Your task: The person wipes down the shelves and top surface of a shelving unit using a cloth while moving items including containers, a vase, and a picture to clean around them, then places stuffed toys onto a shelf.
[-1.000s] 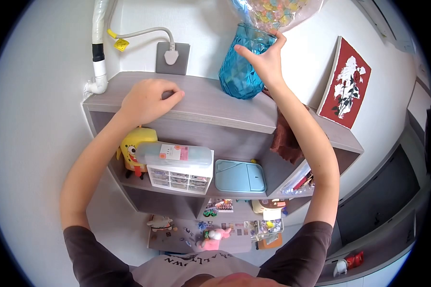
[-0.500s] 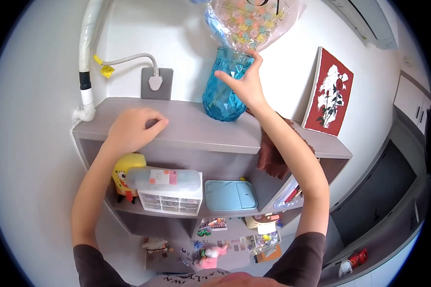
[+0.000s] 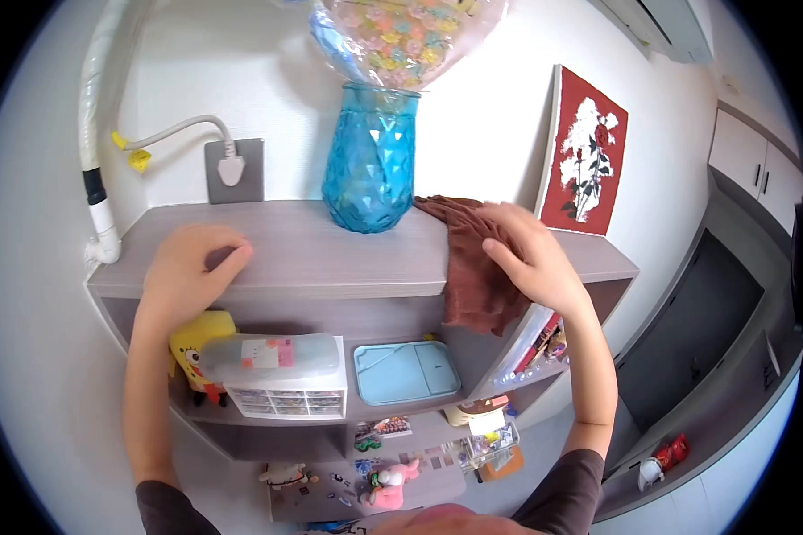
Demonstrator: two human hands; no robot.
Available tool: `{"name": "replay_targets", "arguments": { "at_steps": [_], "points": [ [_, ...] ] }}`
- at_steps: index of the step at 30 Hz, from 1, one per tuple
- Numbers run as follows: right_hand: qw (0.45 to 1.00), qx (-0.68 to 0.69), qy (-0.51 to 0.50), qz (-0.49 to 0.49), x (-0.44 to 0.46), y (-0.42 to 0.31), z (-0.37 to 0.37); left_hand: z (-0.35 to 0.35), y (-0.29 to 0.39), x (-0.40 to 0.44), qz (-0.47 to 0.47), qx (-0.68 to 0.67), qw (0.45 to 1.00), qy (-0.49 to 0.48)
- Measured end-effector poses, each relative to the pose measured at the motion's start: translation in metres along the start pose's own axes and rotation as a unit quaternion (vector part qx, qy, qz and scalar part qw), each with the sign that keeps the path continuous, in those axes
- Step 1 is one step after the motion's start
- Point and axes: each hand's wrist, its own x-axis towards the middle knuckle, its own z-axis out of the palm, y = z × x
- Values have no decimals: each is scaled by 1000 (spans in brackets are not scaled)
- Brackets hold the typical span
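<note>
My left hand (image 3: 192, 272) is loosely curled over the left part of the grey-brown shelf top (image 3: 281, 259), with a gap between thumb and index finger and nothing visible in it. To the right, my right hand (image 3: 540, 259) is over a brown cloth (image 3: 473, 272), thumb apart from the fingers; the fingertips meet the cloth's upper part. That cloth drapes over the shelf's front edge. Between my hands, nearer the wall, stands a blue faceted glass vase (image 3: 372, 165). A wrapped bouquet of small pastel flowers (image 3: 401, 40) rises from it.
A red floral picture (image 3: 584, 156) leans against the wall at right. Behind the shelf are a plugged-in cable (image 3: 230, 168) and a white pipe (image 3: 105, 227). Below sit a yellow cartoon toy (image 3: 196, 357), a white drawer box (image 3: 285, 397) and a light-blue tray (image 3: 406, 373).
My right hand has left the vase and moved down and right to the brown cloth. My left hand keeps its curled shape over the shelf. The view has shifted.
</note>
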Motion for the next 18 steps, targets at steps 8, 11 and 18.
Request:
{"name": "replay_targets", "arguments": {
  "at_steps": [8,11,18],
  "points": [
    [997,-44,-59,0,-18,41,11,7,-9,1,74,60,995,29],
    [988,-146,-53,23,-23,40,17,9,-6,0,59,56,996,29],
    [993,-115,-34,4,-30,56,15,9,-7,-1,53,16,998,14]
  ]
}}
